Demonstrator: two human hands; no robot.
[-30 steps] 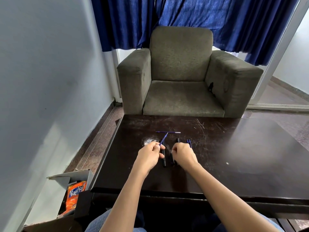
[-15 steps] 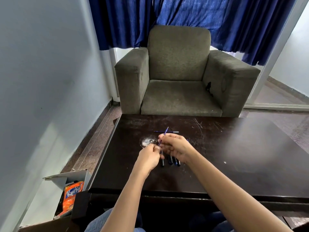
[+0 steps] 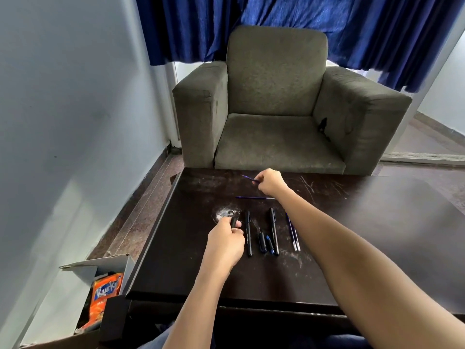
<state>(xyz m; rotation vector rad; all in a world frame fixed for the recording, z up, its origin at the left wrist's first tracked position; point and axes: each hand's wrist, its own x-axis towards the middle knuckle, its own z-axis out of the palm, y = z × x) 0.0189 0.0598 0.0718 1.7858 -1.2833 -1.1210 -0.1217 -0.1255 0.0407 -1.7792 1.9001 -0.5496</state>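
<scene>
Pen parts lie on a dark wooden table. My right hand is stretched toward the table's far edge and pinches a thin blue refill that sticks out to the left. My left hand holds a short black pen barrel near a white scuff. Between my arms lie two black pens, a small cap and blue piece, and two more refills. Another blue refill lies crosswise just behind them.
A grey-green armchair stands right behind the table, with blue curtains above it. A wall runs along the left. On the floor at lower left is an open cardboard box with an orange snack packet.
My right hand pulled the blue refill out of the barrel in my left hand and carried it away toward the far edge. The pens under it are uncovered.
</scene>
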